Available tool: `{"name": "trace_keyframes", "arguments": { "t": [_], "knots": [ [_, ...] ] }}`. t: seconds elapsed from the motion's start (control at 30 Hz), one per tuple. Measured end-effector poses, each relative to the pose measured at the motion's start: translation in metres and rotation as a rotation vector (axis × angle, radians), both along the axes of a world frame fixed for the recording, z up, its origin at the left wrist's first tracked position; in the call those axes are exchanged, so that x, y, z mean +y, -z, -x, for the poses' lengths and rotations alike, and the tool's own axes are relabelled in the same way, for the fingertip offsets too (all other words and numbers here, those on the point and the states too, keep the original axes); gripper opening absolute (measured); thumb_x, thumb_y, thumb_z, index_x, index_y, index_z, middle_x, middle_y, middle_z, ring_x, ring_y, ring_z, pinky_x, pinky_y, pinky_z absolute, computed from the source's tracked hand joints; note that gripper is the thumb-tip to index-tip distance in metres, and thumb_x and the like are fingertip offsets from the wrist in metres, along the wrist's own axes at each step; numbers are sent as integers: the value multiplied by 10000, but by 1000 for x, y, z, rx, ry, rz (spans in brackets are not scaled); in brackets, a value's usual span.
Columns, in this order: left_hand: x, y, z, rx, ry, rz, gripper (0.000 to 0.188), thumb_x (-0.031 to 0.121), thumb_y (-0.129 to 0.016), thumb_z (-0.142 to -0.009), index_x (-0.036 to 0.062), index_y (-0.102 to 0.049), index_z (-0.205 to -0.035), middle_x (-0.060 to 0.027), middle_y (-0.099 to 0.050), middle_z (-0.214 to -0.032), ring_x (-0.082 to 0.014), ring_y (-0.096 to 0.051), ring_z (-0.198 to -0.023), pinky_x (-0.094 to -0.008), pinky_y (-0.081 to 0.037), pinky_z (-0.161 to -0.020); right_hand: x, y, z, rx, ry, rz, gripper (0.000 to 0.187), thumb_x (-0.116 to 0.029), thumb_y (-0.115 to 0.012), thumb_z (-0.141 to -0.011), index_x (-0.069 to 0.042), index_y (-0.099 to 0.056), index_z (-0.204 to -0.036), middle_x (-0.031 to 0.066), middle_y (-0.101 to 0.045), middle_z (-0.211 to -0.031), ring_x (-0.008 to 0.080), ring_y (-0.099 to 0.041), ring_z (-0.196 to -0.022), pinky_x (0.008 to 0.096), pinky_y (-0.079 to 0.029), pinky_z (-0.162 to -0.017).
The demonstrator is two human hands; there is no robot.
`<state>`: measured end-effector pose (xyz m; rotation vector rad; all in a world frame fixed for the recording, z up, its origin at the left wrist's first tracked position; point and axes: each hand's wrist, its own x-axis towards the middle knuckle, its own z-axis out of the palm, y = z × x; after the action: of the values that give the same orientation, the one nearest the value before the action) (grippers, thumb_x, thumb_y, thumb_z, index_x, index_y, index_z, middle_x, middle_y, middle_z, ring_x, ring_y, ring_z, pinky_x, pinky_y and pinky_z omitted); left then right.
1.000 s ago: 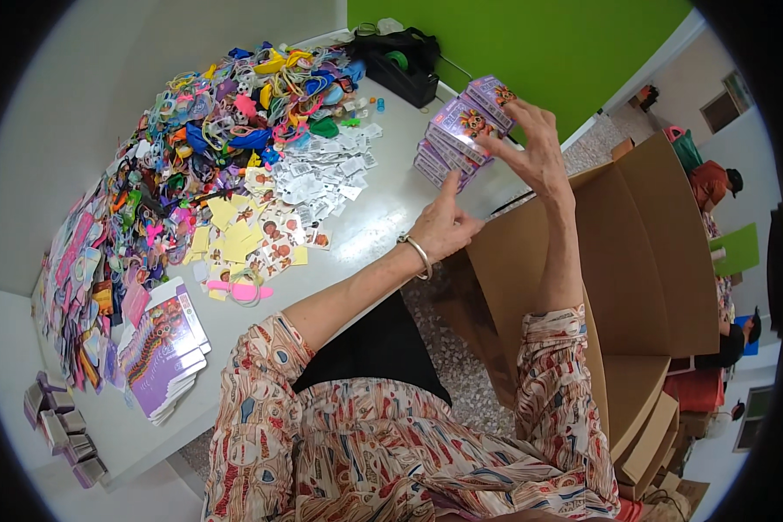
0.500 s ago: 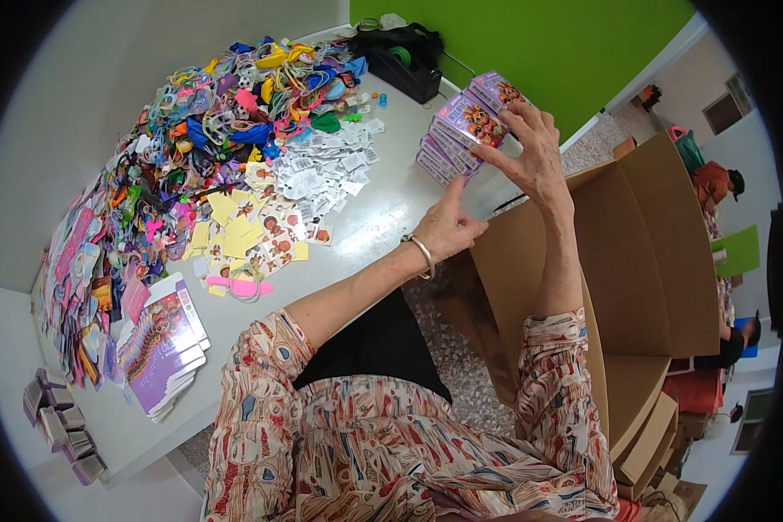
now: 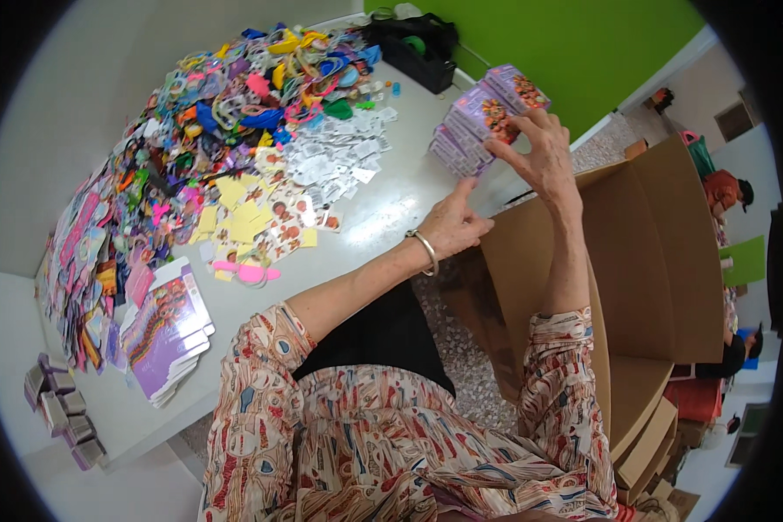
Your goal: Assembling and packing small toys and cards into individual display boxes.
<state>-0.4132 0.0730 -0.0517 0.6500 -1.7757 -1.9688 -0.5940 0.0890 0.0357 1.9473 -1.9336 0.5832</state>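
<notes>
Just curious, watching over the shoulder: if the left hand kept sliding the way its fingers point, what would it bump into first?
Probably the row of purple boxes that the right hand is touching; the left hand points up toward them across bare white table. Depth is hard to judge.

You've got two bare hands up, one silver bangle [image 3: 427,251], one black bag [image 3: 413,48], one big brown cardboard box [image 3: 644,252].

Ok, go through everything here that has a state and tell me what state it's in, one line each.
Purple boxes: closed, stacked on the table edge.
Right hand: fingers resting on the top box.
Left hand: by the stack's base, holding nothing.
Cardboard carton: open, flaps up.
Flat purple cartons: unfolded, piled.
Black bag: open.
</notes>
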Motion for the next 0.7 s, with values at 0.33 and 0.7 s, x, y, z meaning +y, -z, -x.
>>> {"name": "trace_keyframes", "arguments": {
  "t": [0.33, 0.7],
  "knots": [
    [39, -49, -108, -29, 94, 242, 432, 180, -633, -877, -40, -502, -1224, -110, -691, -917, -145, -645, -774, -281, -519, -708, 10, -5, -19, 88, -13, 192, 482, -269, -761, -790, -2, -610, -1162, 175, -568, -1209, 345, -515, -1123, 437, -411, -945],
    [-3, -75, -343, -600, -664, 397, 400, 247, -678, -861, -4, -607, -1163, -124, -650, -1113, -185, -637, -952, -324, -516, -799, 57, 41, -137, -345, -323, -5, 502, -129, -781, -748, -17, -559, -1184, 164, -515, -1289, 335, -468, -1200, 411, -387, -1006]
  ]
}}
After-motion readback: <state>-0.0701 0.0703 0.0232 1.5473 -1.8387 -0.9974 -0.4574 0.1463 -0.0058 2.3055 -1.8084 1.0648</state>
